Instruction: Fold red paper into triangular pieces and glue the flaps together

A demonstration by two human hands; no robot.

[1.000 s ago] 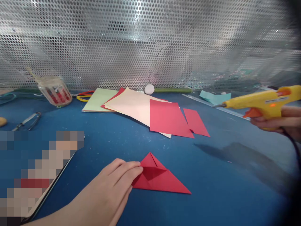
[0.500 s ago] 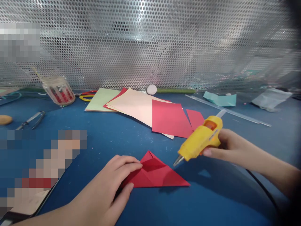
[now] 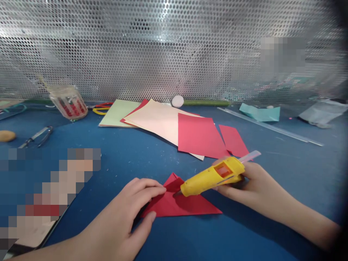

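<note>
A folded red paper (image 3: 187, 207), triangular with a small raised peak, lies on the blue table in front of me. My left hand (image 3: 136, 206) holds its left side, fingers curled over the upper edge and thumb at the lower edge. In my right hand (image 3: 244, 185) is a yellow hot glue gun (image 3: 209, 179), gripped by its handle, with a clear glue stick poking out of its back. The gun's nozzle points left and down at the middle of the folded paper, under the peak. Whether the tip touches the paper, I cannot tell.
Behind lie cream paper (image 3: 154, 116), a red sheet (image 3: 198, 136), a red strip (image 3: 235, 140) and green paper (image 3: 114, 116). Clear glue sticks (image 3: 274, 127) rest at the right. A jar (image 3: 69, 103), scissors (image 3: 102, 108) and a phone-like device (image 3: 35, 232), partly blurred, are leftward. Perforated metal (image 3: 163, 54) stands behind.
My right hand has brought the glue gun left and down, from right of the folded paper to over its middle. My left hand stays on the paper.
</note>
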